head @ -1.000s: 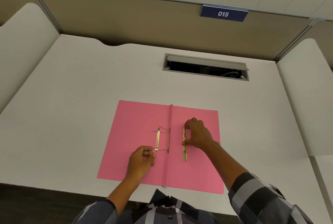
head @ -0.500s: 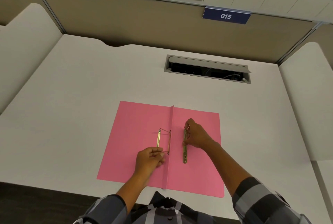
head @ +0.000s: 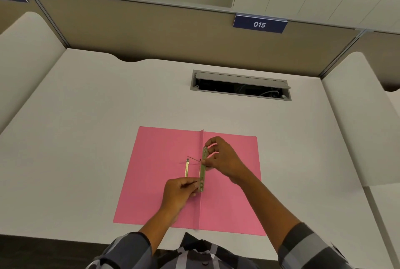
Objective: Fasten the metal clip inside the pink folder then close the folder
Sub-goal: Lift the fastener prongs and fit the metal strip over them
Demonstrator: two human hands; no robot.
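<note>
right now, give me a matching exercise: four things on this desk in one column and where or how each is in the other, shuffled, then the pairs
Things
1. pink folder
2. metal bar
3. left hand
4. cable hatch

States
A. pinching the bar's near end
B. lying open on the desk
C. held over the spine by both hands
D. lid raised, at the back of the desk

Pairs: 1-B, 2-C, 3-A, 4-D
</note>
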